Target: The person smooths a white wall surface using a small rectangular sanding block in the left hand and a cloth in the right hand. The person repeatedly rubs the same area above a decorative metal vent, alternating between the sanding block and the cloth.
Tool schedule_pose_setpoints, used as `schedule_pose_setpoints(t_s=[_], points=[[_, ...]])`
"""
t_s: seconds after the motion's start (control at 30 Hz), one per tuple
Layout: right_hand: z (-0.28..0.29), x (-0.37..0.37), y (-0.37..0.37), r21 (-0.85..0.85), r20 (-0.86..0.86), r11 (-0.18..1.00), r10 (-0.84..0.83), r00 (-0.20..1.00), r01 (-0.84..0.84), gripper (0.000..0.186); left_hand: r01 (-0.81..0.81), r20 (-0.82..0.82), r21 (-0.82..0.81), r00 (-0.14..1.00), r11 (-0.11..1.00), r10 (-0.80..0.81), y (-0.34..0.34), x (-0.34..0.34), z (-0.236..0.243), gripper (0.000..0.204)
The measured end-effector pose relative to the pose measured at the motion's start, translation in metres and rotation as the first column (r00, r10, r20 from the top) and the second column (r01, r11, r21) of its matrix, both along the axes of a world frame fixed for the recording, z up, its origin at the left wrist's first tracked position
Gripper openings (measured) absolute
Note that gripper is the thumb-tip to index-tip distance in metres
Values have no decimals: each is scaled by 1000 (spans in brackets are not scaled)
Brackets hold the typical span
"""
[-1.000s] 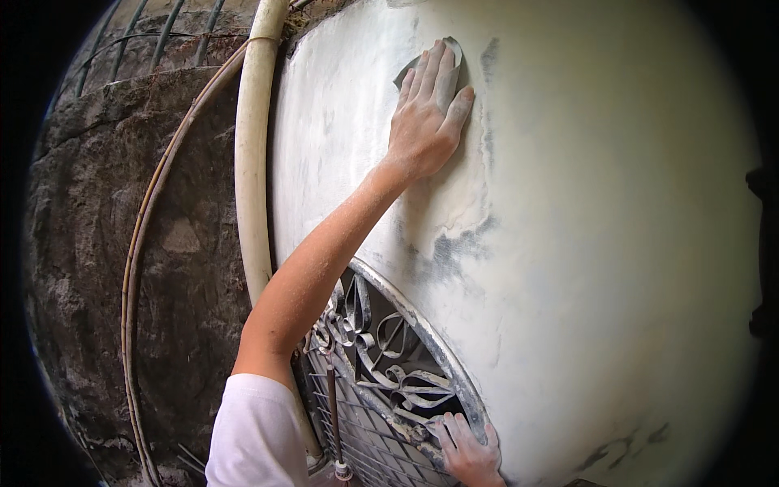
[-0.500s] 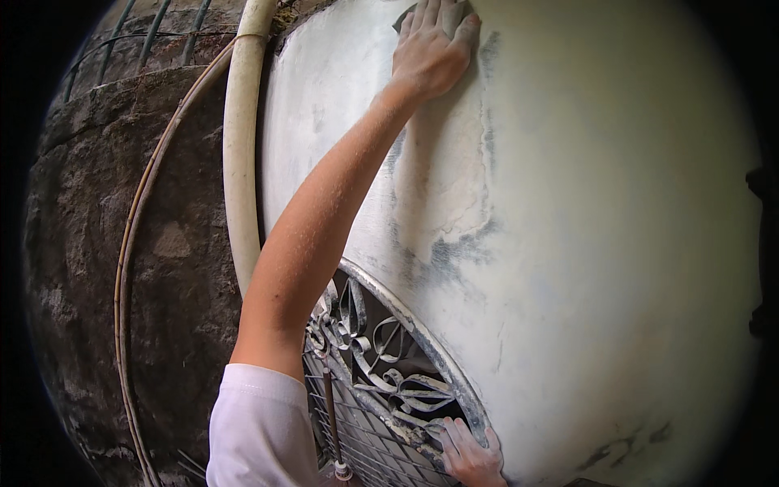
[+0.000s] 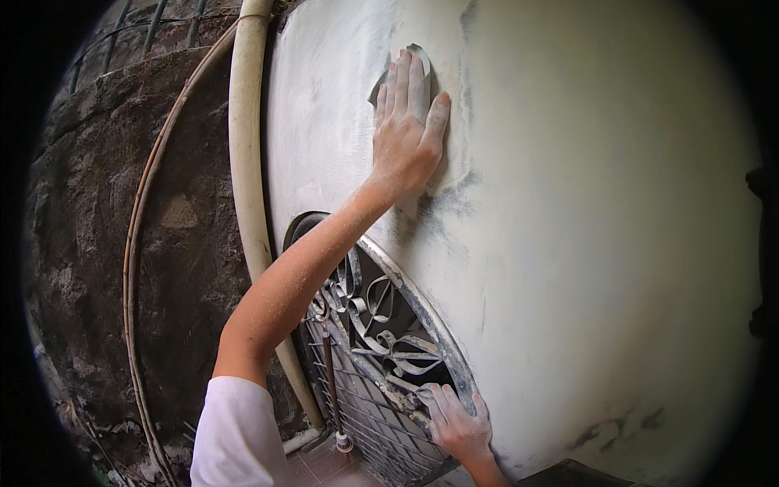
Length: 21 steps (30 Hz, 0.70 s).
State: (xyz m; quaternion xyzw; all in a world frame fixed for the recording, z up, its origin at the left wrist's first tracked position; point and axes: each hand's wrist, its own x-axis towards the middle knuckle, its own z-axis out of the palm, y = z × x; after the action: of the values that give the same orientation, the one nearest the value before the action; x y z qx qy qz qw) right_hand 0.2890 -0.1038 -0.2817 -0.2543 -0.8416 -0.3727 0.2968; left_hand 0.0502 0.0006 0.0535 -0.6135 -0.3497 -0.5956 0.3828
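Head view: left grip (image 3: 406,146) flat over grey sheet (image 3: 421,56); right grip (image 3: 460,426) seemingly curled around grille (image 3: 415,295).

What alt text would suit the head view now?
A person's dusty left hand lies flat over a grey sheet against a pale wall, while the right hand touches an arched metal grille below. A cream pipe and rough dark wall stand to the left.

Your left arm (image 3: 284,284) is stretched way up, left hand (image 3: 406,130) pretty much flat, thumb (image 3: 438,115) out, while your dusty right hand (image 3: 460,426) sits lower with bent fingers (image 3: 439,402).
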Motion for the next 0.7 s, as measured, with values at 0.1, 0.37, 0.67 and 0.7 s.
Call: schedule_pose_setpoints(t_s=[0.1, 0.37, 0.67, 0.7], points=[[-3, 3, 1, -37, -27, 998, 49, 998, -50, 31, 39, 35, -217, 999, 975, -33, -29, 28, -88, 69], [-15, 8, 4, -42, -40, 989, 138, 990, -139, 27, 127, 177, -131, 979, 983, -103, -14, 30, -29, 71], [-18, 7, 5, -76, -111, 973, 208, 972, -217, 22, 196, 384, -194, 917, 961, -109, 17, -30, 76, 72], [-18, 7, 5, -81, -124, 971, 215, 969, -226, 22, 227, 386, -200, 913, 953, -137, 15, -30, 59, 72]])
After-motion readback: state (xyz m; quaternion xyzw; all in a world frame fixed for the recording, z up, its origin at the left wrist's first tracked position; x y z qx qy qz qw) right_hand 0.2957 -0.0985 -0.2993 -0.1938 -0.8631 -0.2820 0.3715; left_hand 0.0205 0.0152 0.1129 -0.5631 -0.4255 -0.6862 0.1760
